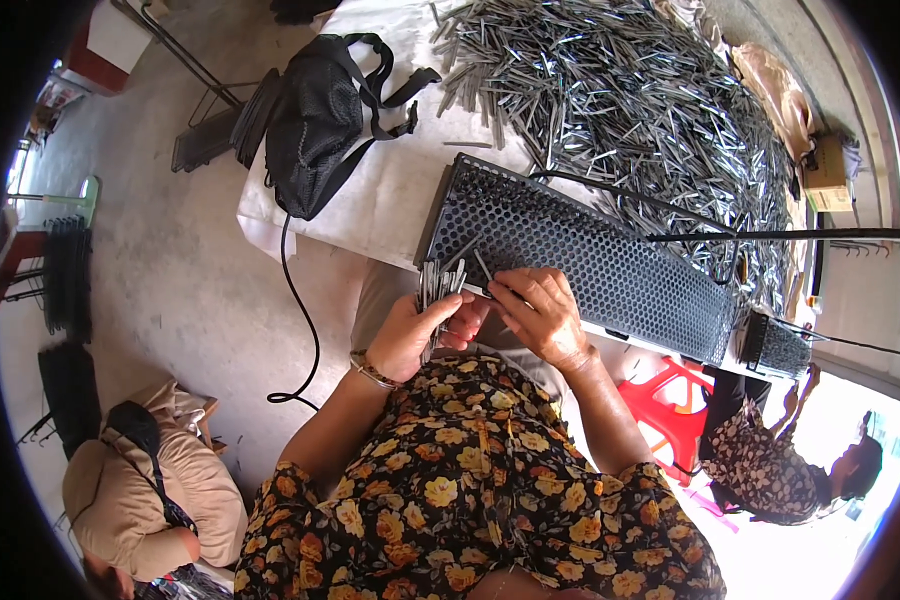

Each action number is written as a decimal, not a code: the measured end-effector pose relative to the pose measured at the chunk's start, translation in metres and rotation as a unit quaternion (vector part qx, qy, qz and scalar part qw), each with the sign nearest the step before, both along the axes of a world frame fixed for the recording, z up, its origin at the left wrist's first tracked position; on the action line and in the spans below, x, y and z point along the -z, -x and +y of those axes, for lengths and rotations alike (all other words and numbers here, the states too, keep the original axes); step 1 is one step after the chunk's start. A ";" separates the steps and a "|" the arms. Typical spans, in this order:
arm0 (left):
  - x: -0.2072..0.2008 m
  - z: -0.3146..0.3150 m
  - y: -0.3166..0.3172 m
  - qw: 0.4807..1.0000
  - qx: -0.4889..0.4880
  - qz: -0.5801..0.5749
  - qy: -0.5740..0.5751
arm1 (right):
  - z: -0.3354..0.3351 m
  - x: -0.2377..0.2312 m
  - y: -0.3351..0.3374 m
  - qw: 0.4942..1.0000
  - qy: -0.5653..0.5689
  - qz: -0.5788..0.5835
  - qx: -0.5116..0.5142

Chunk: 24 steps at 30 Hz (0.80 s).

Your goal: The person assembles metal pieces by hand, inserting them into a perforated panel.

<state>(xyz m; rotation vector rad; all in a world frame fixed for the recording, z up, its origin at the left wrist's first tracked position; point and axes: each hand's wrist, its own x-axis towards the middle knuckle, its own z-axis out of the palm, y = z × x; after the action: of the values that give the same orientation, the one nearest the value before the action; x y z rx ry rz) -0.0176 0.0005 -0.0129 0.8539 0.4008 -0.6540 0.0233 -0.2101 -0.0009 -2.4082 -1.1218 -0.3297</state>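
Note:
My left hand point(407, 337) is closed around a bundle of thin grey strips point(440, 280), which stand roughly upright in the fist. Just right of it, my right hand point(542, 312) pinches a single thin grey strip point(482, 266) at the near left corner of a black perforated tray point(590, 262). Round holes in rows cover the long tray, and its far left end looks filled with darker pieces. Behind it, a large heap of loose grey strips point(630, 100) spreads over the table.
The white-covered table point(370, 215) carries a black mesh bag point(315, 130) on its left, with a cord hanging down. A black bar point(800, 235) reaches across the tray from the right. A red stool point(675, 400) and a person point(770, 455) are at right, another person point(160, 480) at lower left.

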 end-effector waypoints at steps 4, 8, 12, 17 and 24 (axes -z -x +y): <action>-0.006 0.001 -0.005 1.000 0.014 -0.011 0.014 | -0.001 0.002 -0.002 1.000 -0.019 -0.014 -0.007; -0.002 0.003 -0.004 1.000 0.013 0.016 -0.023 | -0.002 -0.007 -0.014 0.995 -0.085 0.007 0.061; -0.004 0.002 -0.003 0.999 0.019 -0.003 -0.035 | 0.004 -0.025 -0.042 0.986 -0.100 0.027 0.129; -0.005 0.005 -0.001 0.997 0.041 -0.041 -0.044 | 0.007 -0.030 -0.065 0.995 -0.011 0.021 0.101; -0.004 0.007 -0.004 0.998 0.016 0.025 -0.052 | 0.019 -0.043 -0.082 0.998 0.040 0.003 0.047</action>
<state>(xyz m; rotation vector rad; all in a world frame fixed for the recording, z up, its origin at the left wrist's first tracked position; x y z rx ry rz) -0.0141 0.0079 -0.0090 0.9449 0.4700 -0.6907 0.1049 -0.1912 0.0417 -2.5356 -1.0403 -0.3132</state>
